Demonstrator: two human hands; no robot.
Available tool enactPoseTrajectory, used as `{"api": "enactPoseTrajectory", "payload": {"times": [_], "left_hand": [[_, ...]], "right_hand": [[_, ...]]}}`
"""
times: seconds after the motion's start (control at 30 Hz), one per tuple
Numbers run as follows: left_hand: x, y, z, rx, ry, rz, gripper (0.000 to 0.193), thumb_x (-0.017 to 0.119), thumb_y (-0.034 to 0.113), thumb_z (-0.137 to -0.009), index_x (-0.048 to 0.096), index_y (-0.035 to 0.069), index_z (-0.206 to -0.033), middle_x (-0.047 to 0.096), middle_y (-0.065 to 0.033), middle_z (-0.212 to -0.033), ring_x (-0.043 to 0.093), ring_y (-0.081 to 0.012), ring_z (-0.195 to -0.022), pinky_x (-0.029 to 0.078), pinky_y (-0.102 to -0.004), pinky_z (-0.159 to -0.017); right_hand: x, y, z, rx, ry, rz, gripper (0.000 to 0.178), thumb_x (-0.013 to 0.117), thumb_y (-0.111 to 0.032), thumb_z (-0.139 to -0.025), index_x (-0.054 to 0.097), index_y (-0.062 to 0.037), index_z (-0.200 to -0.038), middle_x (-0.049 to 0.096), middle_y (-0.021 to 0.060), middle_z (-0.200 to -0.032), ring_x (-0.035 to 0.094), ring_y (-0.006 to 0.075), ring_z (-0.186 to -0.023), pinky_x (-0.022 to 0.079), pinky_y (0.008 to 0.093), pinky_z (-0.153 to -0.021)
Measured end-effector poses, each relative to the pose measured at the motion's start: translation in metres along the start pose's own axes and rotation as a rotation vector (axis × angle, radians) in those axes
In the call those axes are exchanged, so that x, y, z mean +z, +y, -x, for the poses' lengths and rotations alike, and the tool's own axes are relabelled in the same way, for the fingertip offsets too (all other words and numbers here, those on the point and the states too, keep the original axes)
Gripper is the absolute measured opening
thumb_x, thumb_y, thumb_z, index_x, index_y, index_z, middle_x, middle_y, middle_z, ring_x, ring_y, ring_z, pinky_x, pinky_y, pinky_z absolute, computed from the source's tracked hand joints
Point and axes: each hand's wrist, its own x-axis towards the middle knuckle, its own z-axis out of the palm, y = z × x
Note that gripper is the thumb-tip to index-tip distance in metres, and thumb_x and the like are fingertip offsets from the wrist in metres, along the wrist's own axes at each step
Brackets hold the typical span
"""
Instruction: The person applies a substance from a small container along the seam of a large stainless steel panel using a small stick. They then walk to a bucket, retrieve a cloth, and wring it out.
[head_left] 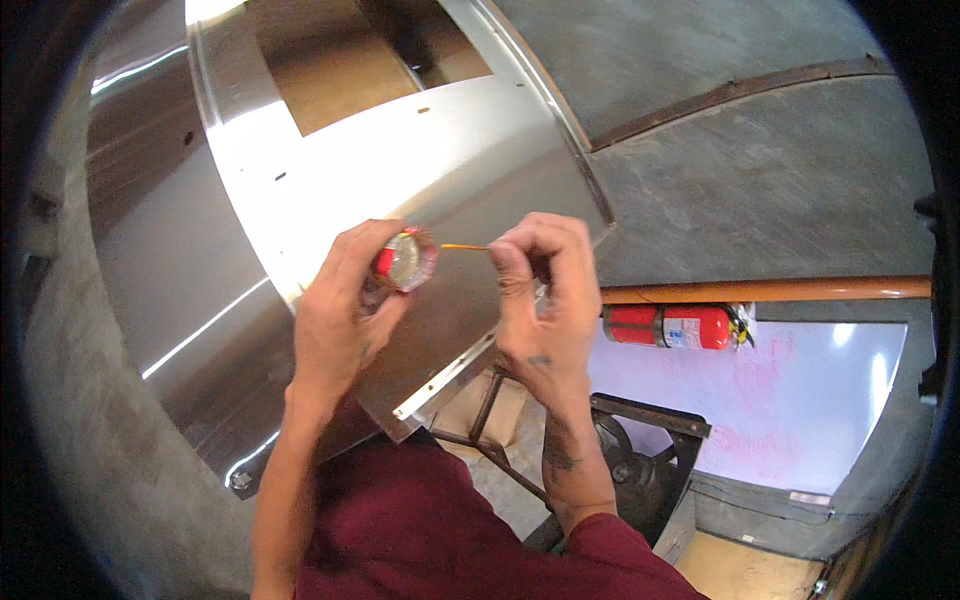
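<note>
My left hand [340,295] is wrapped round a small red cylindrical thing [405,262], its pale, shiny round end tilted towards the right. Whether it is a little can or a roll cannot be made out. Pinched between the thumb and fingers of my right hand [548,300] is a thin orange-yellow stick or strand [465,247]. Its free end points left, close to the rim of the red thing; blur hides whether they touch. Both hands are raised over a large, curved, shiny metal sheet [480,180] with a rectangular cut-out and small slots.
A red fire extinguisher [670,326] lies across the view at the right, below an orange pipe [780,290]. Beyond it is a whiteboard [840,400] with faint red writing. A dark metal frame with a wheel [625,465] stands near my right forearm. Grey walls [740,190] border the space.
</note>
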Motion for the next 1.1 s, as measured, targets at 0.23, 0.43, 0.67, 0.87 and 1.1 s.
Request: {"api": "enactPoseTrajectory", "payload": {"times": [0.23,0.43,0.67,0.87,1.1], "left_hand": [[0.004,-0.003,0.003,-0.019,0.038,-0.034,0.067,0.090,-0.005,-0.087,0.067,0.011,-0.147,0.075,-0.0108,-0.141,0.075,-0.0254,-0.126,0.064,-0.0367,-0.101],[0.005,-0.005,0.003,0.004,0.031,-0.037,0.068,0.092,-0.001,-0.086,0.068,0.013,-0.148,0.074,-0.0114,-0.143,0.076,-0.0273,-0.126,0.066,-0.0390,-0.101],[0.002,-0.003,0.003,-0.014,0.026,-0.028,0.069,0.092,0.002,-0.085,0.068,0.013,-0.148,0.074,-0.0142,-0.143,0.076,-0.0318,-0.128,0.069,-0.0421,-0.104],[0.002,-0.004,0.004,-0.042,0.014,-0.033,0.068,0.092,0.001,-0.085,0.068,0.013,-0.148,0.074,-0.0137,-0.143,0.076,-0.0318,-0.128,0.069,-0.0426,-0.105],[0.003,-0.010,0.006,0.032,0.029,-0.092,0.069,0.091,0.002,-0.089,0.066,0.018,-0.152,0.073,-0.0070,-0.144,0.076,-0.0162,-0.111,0.064,-0.0275,-0.072]], "right_hand": [[-0.084,0.087,-0.029,0.319,0.136,0.148,0.014,0.064,-0.012,-0.116,0.063,0.0022,-0.115,0.065,0.0160,-0.110,0.071,0.0232,-0.086,0.058,0.0379,-0.081],[-0.117,0.182,-0.021,0.306,-0.039,0.427,0.016,0.060,-0.013,-0.118,0.059,0.0016,-0.113,0.063,0.0186,-0.109,0.072,0.0291,-0.083,0.058,0.0437,-0.079],[-0.116,0.211,-0.006,0.275,-0.137,0.550,0.011,0.059,-0.012,-0.117,0.058,-0.0003,-0.116,0.061,0.0222,-0.113,0.071,0.0379,-0.084,0.059,0.0493,-0.080],[-0.111,0.203,-0.009,0.329,-0.139,0.483,0.011,0.059,-0.011,-0.117,0.058,0.0002,-0.116,0.060,0.0226,-0.116,0.071,0.0377,-0.084,0.060,0.0499,-0.080],[-0.114,0.214,-0.006,0.264,-0.155,0.589,0.009,0.061,-0.009,-0.114,0.058,-0.0002,-0.116,0.061,0.0254,-0.116,0.068,0.0475,-0.097,0.056,0.0567,-0.085]]}}
